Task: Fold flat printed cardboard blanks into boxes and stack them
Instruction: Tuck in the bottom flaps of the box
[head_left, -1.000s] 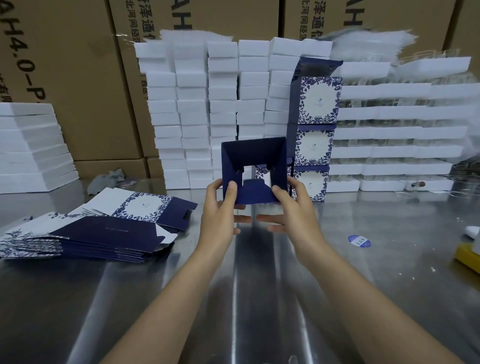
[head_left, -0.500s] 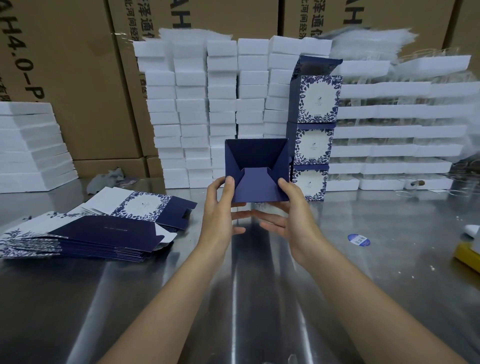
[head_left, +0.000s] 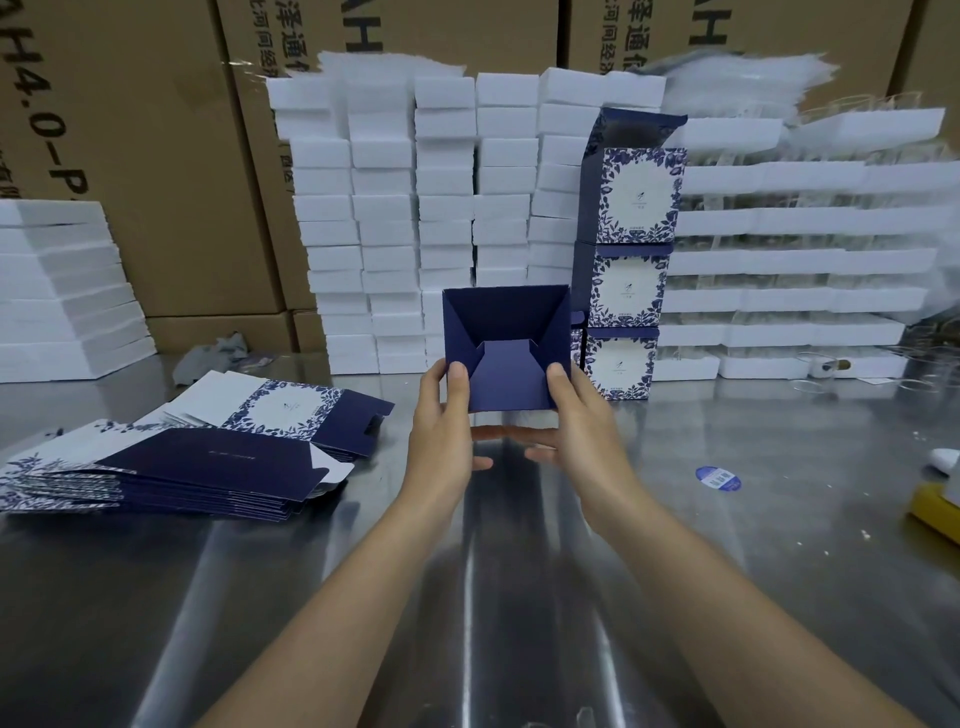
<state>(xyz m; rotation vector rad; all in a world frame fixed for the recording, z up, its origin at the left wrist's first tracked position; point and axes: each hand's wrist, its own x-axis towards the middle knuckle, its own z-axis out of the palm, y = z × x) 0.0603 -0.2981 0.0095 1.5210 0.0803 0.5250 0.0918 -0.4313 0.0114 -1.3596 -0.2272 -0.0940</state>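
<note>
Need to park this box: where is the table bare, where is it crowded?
Bare table shows right of the right hand, between the stack of folded boxes and the blue sticker, and along the near edge, in front of the pile of flat blanks. Crowded: that pile on the left, white foam blocks along the back, a yellow object at far right.

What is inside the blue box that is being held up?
Inside the blue box are only its own folded bottom flaps, closed together; nothing else shows. Thumbs of the left grip and right grip cover the lower corners.
</note>
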